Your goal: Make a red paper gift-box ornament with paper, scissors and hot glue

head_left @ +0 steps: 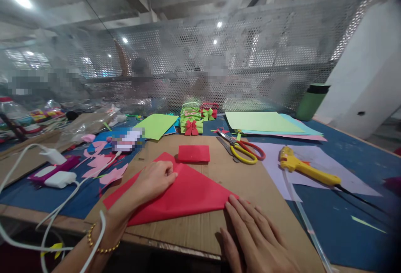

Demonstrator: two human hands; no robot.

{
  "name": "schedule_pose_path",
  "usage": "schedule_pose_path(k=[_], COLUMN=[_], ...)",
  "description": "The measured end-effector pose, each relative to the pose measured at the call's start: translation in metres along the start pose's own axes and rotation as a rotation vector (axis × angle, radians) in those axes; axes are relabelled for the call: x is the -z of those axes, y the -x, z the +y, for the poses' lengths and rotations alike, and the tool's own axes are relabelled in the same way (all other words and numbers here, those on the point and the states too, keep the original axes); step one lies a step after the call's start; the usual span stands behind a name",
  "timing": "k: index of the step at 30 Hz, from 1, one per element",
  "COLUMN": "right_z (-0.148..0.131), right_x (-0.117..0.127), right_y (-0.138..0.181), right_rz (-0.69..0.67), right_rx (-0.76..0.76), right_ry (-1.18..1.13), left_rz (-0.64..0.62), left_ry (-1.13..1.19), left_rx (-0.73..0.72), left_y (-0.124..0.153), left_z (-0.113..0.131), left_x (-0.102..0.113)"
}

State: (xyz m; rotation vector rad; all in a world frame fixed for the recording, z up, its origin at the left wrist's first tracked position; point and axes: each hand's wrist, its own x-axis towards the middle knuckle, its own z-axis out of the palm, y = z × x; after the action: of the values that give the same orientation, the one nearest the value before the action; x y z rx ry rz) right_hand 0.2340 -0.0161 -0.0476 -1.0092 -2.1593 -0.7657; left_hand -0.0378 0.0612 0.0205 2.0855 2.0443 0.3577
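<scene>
A large red paper (194,189), folded over, lies on the brown cardboard sheet. My left hand (156,179) is closed on the upper left part of the red paper, its curled fingers near the fold and their undersides hidden. Flat and with the fingers stretched out, my right hand (253,231) touches the right corner of the paper. Just beyond the paper sits a small folded red paper piece (193,154). Scissors (241,147) with yellow and red handles lie to the right of that piece.
The cardboard (269,189) covers part of the blue table (338,227). A yellow glue gun (308,170) lies on purple paper at right. Small green paper baskets (191,120) stand behind, beside stacked coloured sheets (266,122). White cables (72,193) and pink scraps (98,160) lie left.
</scene>
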Motion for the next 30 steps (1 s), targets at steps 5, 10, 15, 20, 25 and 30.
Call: schedule_pose_path(k=[5,10,15,20,25,30], right_z=[0.0001,-0.0004,-0.0016,-0.0013,-0.0015,-0.006], right_x=[0.0006,0.0012,0.0019,0.0005,0.0008,0.0043], right_y=[-0.002,-0.0032,-0.0028,0.0011,0.0035,-0.0016], right_rz=[-0.005,-0.002,-0.001,-0.023,-0.033,-0.009], right_rx=[-0.006,-0.004,-0.018,-0.021,-0.041,-0.057], right_ry=[0.004,-0.005,0.0,-0.01,-0.035,-0.054], left_rz=[-0.001,0.005,0.016,0.012,-0.006,-0.026], left_ry=[0.003,-0.01,-0.01,-0.016,-0.019,-0.017], left_rx=[-0.01,-0.018,-0.023,-0.026,-0.022,-0.023], left_y=[-0.0019,-0.005,-0.0059,-0.0058,-0.0055,-0.0041], left_z=[0.0007,0.0034,0.002,0.0007,0.003,0.0036], left_x=[0.0026,0.0048,0.003,0.0026,0.0038,0.0057])
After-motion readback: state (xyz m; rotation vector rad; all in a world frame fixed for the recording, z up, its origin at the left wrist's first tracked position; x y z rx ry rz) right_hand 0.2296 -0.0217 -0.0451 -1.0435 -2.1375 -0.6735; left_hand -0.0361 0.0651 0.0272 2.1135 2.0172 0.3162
